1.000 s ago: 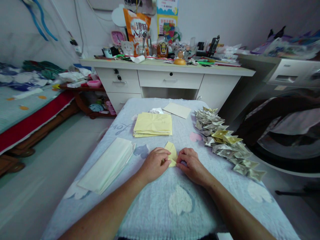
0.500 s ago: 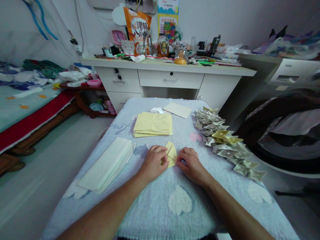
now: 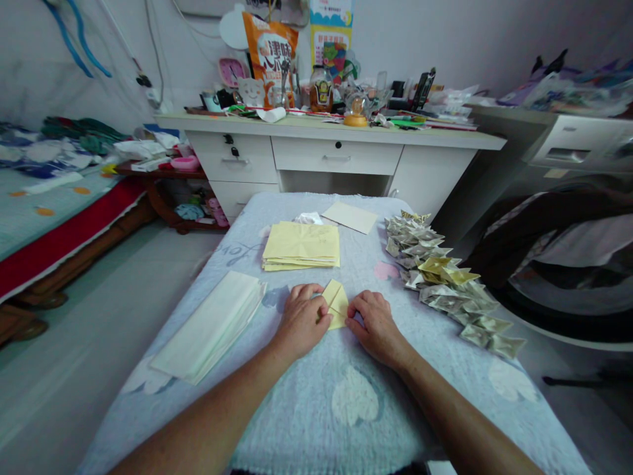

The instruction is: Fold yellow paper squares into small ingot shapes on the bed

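A small folded piece of yellow paper (image 3: 337,303) with a pointed top lies on the cloth-covered table between my hands. My left hand (image 3: 304,316) is closed at its left edge, thumb and fingers bent over the paper. At the lower right edge, my right hand (image 3: 373,320) pinches the paper with its fingertips. Just beyond, a stack of yellow paper sheets (image 3: 301,245) lies flat. To the left rests a bundle of long whitish folded paper (image 3: 208,326). A long row of folded paper pieces (image 3: 440,284), mostly greyish with some yellow, runs along the right side.
A pale card (image 3: 350,217) and a crumpled white wrapper (image 3: 308,218) lie at the table's far end. Behind stands a white desk (image 3: 338,158) crowded with items. A bed (image 3: 64,218) is at the left, a front-loading washing machine (image 3: 568,251) at the right.
My left thumb and fingers have shifted slightly along the folded yellow paper's left edge. The right hand stays at its right edge. The view has moved a little.
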Motion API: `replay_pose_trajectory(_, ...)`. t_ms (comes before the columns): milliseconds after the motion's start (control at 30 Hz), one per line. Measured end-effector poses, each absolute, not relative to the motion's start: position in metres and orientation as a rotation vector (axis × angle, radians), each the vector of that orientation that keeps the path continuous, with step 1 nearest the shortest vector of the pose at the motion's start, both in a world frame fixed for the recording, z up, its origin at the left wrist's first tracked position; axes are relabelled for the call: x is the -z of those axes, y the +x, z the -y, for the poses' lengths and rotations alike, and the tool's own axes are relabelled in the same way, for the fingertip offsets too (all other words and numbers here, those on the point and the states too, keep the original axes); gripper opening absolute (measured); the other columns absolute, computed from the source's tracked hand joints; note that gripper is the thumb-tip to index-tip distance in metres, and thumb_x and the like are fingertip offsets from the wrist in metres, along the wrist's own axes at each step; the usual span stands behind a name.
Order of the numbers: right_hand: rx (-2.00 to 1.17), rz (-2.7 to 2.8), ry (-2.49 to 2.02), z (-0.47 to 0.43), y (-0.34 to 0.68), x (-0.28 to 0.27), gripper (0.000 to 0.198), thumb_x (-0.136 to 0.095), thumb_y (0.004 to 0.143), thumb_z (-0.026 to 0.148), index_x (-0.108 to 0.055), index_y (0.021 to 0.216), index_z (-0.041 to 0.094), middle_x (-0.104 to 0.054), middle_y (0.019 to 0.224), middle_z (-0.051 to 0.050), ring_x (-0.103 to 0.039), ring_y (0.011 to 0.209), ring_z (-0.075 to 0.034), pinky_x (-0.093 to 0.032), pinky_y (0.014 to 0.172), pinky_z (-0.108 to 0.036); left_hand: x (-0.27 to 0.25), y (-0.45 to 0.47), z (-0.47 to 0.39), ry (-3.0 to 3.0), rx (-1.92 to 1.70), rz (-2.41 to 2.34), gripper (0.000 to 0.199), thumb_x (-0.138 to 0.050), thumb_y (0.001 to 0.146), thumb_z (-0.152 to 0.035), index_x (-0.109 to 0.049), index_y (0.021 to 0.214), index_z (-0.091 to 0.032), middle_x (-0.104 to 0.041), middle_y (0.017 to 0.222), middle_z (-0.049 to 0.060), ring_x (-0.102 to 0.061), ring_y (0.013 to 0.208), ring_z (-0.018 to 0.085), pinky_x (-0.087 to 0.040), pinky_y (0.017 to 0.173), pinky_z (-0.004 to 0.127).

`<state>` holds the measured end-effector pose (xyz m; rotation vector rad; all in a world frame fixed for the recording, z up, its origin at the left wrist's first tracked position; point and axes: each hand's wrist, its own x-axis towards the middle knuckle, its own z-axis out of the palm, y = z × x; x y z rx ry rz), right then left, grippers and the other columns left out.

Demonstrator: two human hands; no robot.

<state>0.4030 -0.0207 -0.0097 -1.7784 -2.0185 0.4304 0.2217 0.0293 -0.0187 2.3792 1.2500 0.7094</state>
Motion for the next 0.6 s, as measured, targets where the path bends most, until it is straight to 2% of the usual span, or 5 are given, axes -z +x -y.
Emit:
replay_pose_trajectory(233, -0.409, 2.046, -1.747, 0.0205, 0.4046, 0.0131, 0.021, -0.060, 0.081, 0.020, -0.062, 0.102, 0.026, -0.054, 0.100, -0.004, -0.043, 0.099, -0.022, -0.031, 0.084, -0.034, 0.0202, 0.2221, -0.0295, 2.364, -0.689, -1.336, 0.010, -0.064, 0.073, -0.023, -0.057, 0.067, -0.020, -0.056, 0.114, 0.004, -0.044, 0.111, 0.026, -0.036, 0.095, 0.043)
replay_pose_trajectory(433, -0.377, 2.033, -1.780, 0.0201, 0.4012, 0.0140, 0.015, -0.059, 0.084, 0.025, -0.063, 0.099, 0.027, -0.055, 0.099, -0.003, -0.044, 0.098, -0.022, -0.031, 0.084, -0.035, 0.0186, 0.2232, -0.0285, 2.373, -0.645, -1.362, 0.011, -0.056, 0.080, -0.024, -0.059, 0.071, -0.021, -0.055, 0.117, 0.004, -0.043, 0.112, 0.026, -0.035, 0.093, 0.044)
replay_pose_trajectory(600, -0.350, 2.025, -1.812, 0.0200, 0.3976, 0.0128, 0.013, -0.058, 0.085, 0.025, -0.063, 0.097, 0.026, -0.055, 0.098, -0.005, -0.044, 0.096, -0.023, -0.031, 0.082, -0.036, 0.0179, 0.2249, -0.0277, 2.391, -0.626, -1.390, 0.010, -0.057, 0.079, -0.024, -0.058, 0.070, -0.021, -0.055, 0.117, 0.004, -0.043, 0.112, 0.026, -0.035, 0.093, 0.045)
